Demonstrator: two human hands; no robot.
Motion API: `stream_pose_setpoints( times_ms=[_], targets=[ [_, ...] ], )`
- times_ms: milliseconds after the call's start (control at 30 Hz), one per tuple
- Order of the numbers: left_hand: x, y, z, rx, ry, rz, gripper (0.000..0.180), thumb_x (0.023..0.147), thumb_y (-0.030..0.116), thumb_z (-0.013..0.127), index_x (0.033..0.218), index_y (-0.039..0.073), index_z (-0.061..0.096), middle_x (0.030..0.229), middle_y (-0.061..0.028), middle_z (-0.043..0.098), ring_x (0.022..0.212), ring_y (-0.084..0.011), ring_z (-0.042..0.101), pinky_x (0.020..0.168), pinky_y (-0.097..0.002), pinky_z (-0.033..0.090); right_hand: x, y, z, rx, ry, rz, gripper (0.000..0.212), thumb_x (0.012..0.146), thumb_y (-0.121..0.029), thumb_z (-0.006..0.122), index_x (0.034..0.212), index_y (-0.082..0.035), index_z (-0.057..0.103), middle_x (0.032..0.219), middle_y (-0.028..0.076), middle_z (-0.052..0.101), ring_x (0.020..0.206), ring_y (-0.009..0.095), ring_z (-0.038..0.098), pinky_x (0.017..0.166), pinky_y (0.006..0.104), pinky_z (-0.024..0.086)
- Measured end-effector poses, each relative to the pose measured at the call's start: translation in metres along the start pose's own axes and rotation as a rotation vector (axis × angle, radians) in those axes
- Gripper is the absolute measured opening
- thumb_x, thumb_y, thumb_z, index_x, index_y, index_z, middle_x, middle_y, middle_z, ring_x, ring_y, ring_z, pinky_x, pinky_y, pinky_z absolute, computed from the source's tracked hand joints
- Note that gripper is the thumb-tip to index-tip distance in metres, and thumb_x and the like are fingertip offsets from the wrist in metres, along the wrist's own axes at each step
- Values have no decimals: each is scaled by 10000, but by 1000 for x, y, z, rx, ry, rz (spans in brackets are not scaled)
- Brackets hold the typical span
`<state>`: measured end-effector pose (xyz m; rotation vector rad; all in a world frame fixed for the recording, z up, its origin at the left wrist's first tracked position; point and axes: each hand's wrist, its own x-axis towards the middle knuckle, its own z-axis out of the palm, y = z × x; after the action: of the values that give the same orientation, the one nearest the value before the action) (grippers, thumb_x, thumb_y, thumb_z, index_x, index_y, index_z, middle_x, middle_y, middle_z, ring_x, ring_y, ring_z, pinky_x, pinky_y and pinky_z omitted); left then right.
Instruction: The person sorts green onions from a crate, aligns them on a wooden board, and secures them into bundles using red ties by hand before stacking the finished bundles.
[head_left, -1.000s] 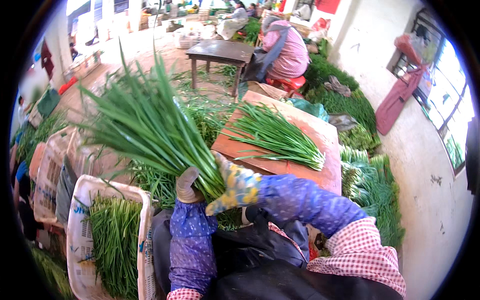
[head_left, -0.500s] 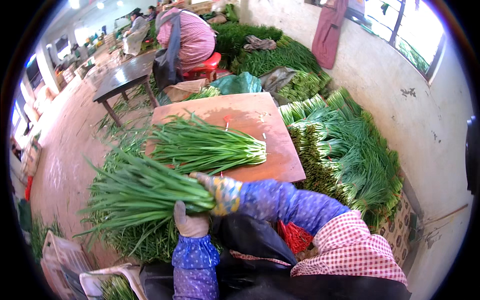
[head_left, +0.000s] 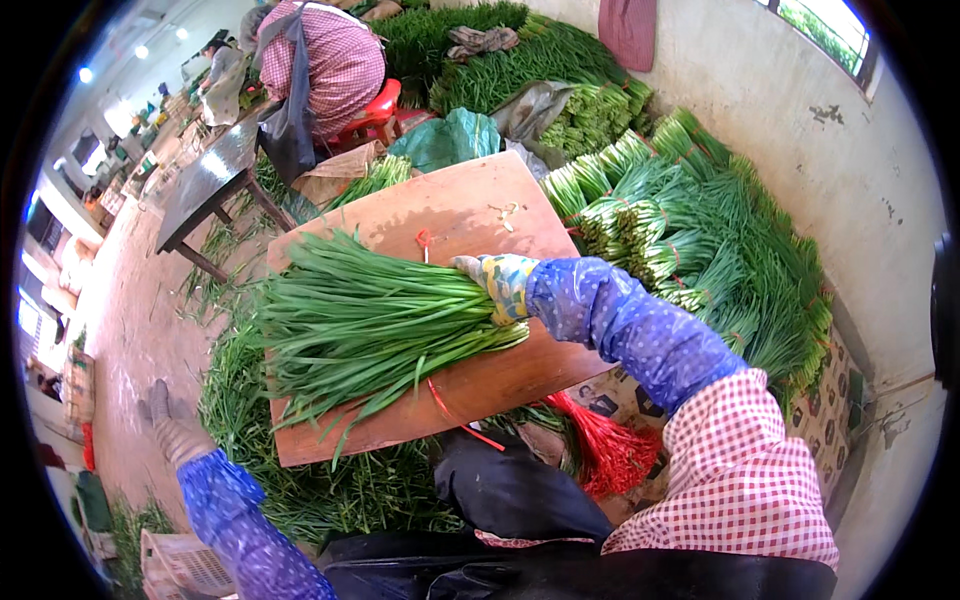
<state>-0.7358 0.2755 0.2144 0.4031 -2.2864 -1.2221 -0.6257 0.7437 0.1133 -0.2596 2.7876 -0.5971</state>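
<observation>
A large bundle of garlic chives (head_left: pixel 370 320) lies across the small wooden table (head_left: pixel 350 430), its leaves toward the left and its pale stem ends toward the right. My right hand (head_left: pixel 495 282), in a patterned glove, grips the bundle near the stem ends. Away from the table at the lower left, my gloved left hand (head_left: pixel 168 425) holds nothing, its fingers stretched out over the floor. A red tie (head_left: pixel 440 400) runs under the bundle; its other end shows on the table beyond the leaves. A bunch of red ties (head_left: pixel 610 448) hangs at the near right of the table.
Tied chive bundles (head_left: pixel 720 250) are piled along the wall at right. Loose leaves (head_left: pixel 350 495) cover the floor around the table. A plastic crate (head_left: pixel 185 560) stands at the lower left. Beyond are a dark table (head_left: pixel 215 165) and a person on a red stool (head_left: pixel 375 108).
The chives I held in both hands now lie on the table with the others, under my right hand. My left hand has let go and swung out to the left.
</observation>
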Motion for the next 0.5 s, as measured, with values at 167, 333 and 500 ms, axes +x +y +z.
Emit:
stream_pose_setpoints(
  times_ms=[167, 333, 500],
  targets=[
    [-185, 100, 86, -544, -870, 510, 1095, 558, 410, 833, 1414, 51, 252, 1411, -174, 335, 1314, -327, 306, 1083, -436, 251, 0, -19, 0, -59, -63, 90, 929, 628, -132, 731, 1412, -118, 233, 1271, 196, 468, 1126, 346, 523, 936, 388, 436],
    [-219, 98, 181, 621, -1029, 1230, 1220, 407, 529, 831, 1409, 151, 247, 1434, -138, 309, 1346, -336, 240, 1100, -515, 130, -4, -10, 21, -83, 15, 40, 853, 691, -125, 671, 1420, -144, 229, 1304, 206, 424, 1165, 365, 493, 957, 465, 410],
    [-212, 86, 200, 672, -1084, 1050, 1169, 399, 505, 848, 1362, 119, 310, 1375, -120, 386, 1306, -293, 322, 1083, -520, 190, -8, 10, 15, 112, 121, -105, 876, 633, -211, 738, 1385, -133, 294, 1216, 196, 486, 1088, 364, 532, 921, 446, 431]
  ],
)
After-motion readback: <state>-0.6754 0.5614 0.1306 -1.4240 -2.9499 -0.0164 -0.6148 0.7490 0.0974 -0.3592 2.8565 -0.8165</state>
